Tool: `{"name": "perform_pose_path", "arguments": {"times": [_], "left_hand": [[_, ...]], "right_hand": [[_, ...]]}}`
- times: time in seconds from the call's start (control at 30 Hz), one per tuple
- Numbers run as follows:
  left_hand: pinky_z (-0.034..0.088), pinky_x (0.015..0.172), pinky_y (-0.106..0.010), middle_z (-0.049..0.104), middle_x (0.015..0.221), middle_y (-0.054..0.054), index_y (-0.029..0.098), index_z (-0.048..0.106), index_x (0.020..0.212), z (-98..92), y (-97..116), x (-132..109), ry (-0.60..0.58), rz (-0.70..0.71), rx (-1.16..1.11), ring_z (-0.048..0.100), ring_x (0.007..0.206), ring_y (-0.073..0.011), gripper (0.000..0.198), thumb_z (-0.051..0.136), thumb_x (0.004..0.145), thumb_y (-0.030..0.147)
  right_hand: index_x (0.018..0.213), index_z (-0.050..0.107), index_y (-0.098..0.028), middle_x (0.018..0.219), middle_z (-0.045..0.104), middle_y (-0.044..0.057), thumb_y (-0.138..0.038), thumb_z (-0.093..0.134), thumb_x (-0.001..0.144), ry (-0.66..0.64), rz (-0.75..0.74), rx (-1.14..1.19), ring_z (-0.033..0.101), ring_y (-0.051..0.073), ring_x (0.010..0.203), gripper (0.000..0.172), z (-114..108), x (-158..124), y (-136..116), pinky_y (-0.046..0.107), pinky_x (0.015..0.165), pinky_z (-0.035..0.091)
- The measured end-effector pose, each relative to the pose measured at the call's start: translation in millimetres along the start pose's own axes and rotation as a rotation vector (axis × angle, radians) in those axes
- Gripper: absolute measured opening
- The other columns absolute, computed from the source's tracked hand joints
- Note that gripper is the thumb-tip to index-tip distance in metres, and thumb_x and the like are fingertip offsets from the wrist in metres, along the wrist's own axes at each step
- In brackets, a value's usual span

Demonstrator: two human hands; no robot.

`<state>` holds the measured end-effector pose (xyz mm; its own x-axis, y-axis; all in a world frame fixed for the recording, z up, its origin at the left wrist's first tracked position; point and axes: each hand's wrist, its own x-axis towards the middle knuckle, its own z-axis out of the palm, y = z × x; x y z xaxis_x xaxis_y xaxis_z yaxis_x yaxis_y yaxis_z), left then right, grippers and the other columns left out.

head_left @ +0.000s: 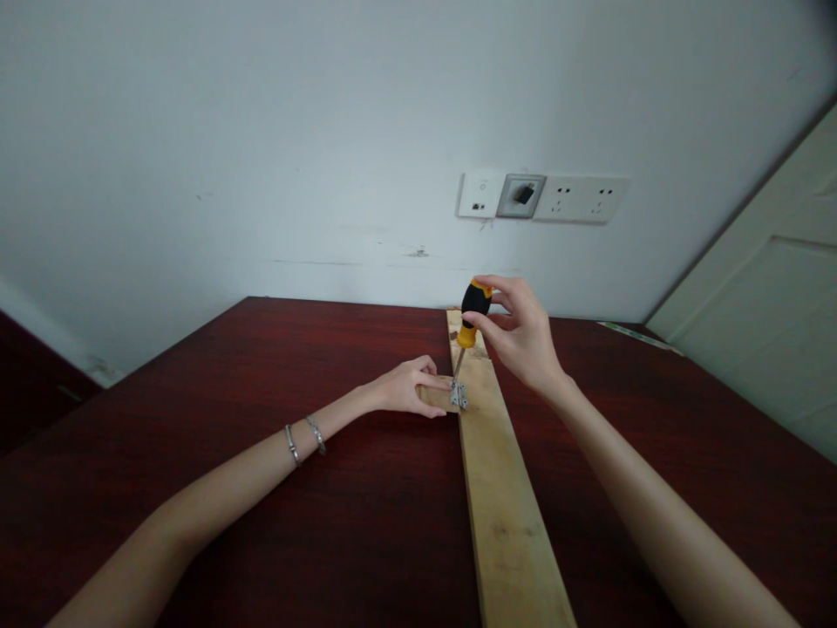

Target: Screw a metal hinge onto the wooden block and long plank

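Observation:
My right hand [520, 331] grips the black and yellow handle of a screwdriver [476, 301], which tilts slightly with its shaft pointing down. The tip meets the upper left part of a small silver hinge [459, 395]. That hinge lies across the seam between a short wooden block [437, 398] and a long wooden plank [500, 475]. With fingers bent around the block, my left hand [411, 385] holds it against the plank's left side; one finger reaches to the hinge. Whether a screw sits under the tip is too small to tell.
Beneath everything is a dark red wooden table [314, 523], its far edge against a white wall [261, 131]. Wall sockets [579, 199] with a black plug [524, 194] are above it. A thin printed strip [641, 337] lies at the far right, near a pale door [785, 288].

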<state>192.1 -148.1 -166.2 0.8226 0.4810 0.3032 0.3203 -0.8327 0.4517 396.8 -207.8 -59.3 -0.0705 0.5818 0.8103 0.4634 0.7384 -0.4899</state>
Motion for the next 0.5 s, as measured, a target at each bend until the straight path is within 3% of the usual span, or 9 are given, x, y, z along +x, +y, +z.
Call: {"name": "perform_pose_path", "arguments": {"times": [0.3,0.5], "left_hand": [[0.047,0.088,-0.033,0.050,0.103,-0.005,0.026,0.070,0.112,-1.9,3.5,-0.7,-0.006,-0.012,-0.001,0.054,0.093,-0.0176,0.047,0.080,0.068,0.040],[0.047,0.088,-0.032,0.050,0.104,-0.006,0.025,0.070,0.112,-1.3,2.8,-0.1,-0.010,-0.012,0.004,0.054,0.093,-0.0177,0.047,0.079,0.069,0.041]], "right_hand": [[0.118,0.059,-0.028,0.113,0.055,0.007,-0.026,0.065,0.083,-0.034,-0.033,-0.016,0.058,0.020,0.102,0.036,-0.5,-1.1,-4.8,0.036,0.080,0.060],[0.124,0.057,-0.029,0.123,0.057,0.008,-0.019,0.050,0.091,-0.144,-0.117,-0.034,0.056,0.022,0.113,0.036,-5.5,1.1,-11.5,0.038,0.082,0.059]]}}
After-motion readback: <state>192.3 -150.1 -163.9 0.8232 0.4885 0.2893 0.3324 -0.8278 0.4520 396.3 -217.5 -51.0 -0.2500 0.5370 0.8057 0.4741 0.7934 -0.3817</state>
